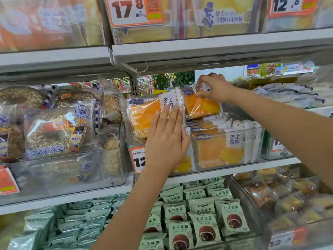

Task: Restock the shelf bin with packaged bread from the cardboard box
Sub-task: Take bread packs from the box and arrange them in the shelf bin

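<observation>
White metal shelves (198, 46) in tiers; plants (173, 80), store aisle visible through gap behind.

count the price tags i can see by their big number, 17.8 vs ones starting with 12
17.8 tags: 1
12.8 tags: 1
Tags starting with 12, rest hidden or blurred: 2, one behind the left hand, one at the bottom right
Total: 4

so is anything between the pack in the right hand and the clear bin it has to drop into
Nothing visible blocks it. The right hand pinches the bread pack right above the clear bin, whose top is open. The left hand presses another pack upright, left of that path, so it stays out of the way.
</observation>
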`<state>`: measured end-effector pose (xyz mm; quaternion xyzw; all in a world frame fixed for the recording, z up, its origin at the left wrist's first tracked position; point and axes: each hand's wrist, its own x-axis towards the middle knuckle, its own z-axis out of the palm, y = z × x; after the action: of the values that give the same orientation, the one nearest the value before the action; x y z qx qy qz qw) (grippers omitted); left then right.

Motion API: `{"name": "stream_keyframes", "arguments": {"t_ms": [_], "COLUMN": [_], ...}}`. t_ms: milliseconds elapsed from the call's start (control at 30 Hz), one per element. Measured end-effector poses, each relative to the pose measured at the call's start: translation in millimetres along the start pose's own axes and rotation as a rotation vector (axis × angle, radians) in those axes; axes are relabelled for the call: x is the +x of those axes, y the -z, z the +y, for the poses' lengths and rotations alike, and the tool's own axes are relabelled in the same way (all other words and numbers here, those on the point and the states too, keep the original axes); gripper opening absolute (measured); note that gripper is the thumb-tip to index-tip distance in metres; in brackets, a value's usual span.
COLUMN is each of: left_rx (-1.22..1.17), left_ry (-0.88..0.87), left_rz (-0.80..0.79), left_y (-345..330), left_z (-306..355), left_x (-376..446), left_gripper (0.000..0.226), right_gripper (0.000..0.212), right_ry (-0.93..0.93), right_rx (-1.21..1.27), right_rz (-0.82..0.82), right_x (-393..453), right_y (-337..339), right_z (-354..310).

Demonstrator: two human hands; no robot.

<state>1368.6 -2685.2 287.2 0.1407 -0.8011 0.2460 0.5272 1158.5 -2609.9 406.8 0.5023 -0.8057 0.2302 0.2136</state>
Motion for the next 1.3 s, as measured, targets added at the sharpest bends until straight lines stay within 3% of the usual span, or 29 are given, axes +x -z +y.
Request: {"name": "stream_keyframes", "arguments": {"t_ms": [200,267,333,400,500,667,833,900,1000,1067,1300], "left_rx": [-0.005,-0.007,-0.003,-0.001,-0.006,-0.002,-0.003,-0.005,-0.01,-0.012,-0.021], "left_ry": [0.001,0.0,-0.003,-0.001,0.0,0.0,0.002,0.0,-0.005,-0.004,-0.007], "left_rz": [0.005,0.009,0.015,0.012,0.003,0.014,0.013,0.015,0.026,0.027,0.015], "left_y": [0.1,0.3,0.0,-0.1,0.3,-0.3,0.2,-0.2,-1.3,-1.6,-1.2], "left_z": [-0.1,0.1,-0.1,0.2,0.0,0.3,0.3,0.2,-0.2,-0.3,-0.3], "left_x": [-0.3,-0.5,-0.2,0.0,0.0,-0.3,-0.1,-0.2,-0.5,-0.5,-1.2], "left_gripper": [0.051,0.051,0.051,0.051,0.051,0.051,0.051,0.05,0.05,0.05,0.05], "right_gripper": [0.063,0.068,0.058,0.037,0.042,0.044,0.081,0.076,0.056,0.048,0.043], "right_ry": [-0.107,-0.299,-0.613,-0.827,-0.828,-0.731,-0.627,-0.42,-0.24,-0.259,-0.377], "right_rx": [0.244,0.541,0.941,1.157,1.052,0.619,0.356,0.356,0.295,0.186,0.127], "right_rz": [0.183,0.328,0.44,0.328,0.09,-0.046,0.147,0.265,0.2,0.152,0.224], "right_x": [-13.6,-15.6,-13.5,-13.4,-18.8,-24.8,-29.9,-29.5,-23.6,-17.1,-7.7], "right_y": [-7.2,-9.5,-11.8,-13.6,-21.0,-14.1,-21.1,-20.8,-19.0,-21.2,-27.7], "right_z": [1.2,-3.3,-10.3,-19.1,-34.1,-41.4,-25.8,-24.0,-22.9,-19.6,-30.0]}}
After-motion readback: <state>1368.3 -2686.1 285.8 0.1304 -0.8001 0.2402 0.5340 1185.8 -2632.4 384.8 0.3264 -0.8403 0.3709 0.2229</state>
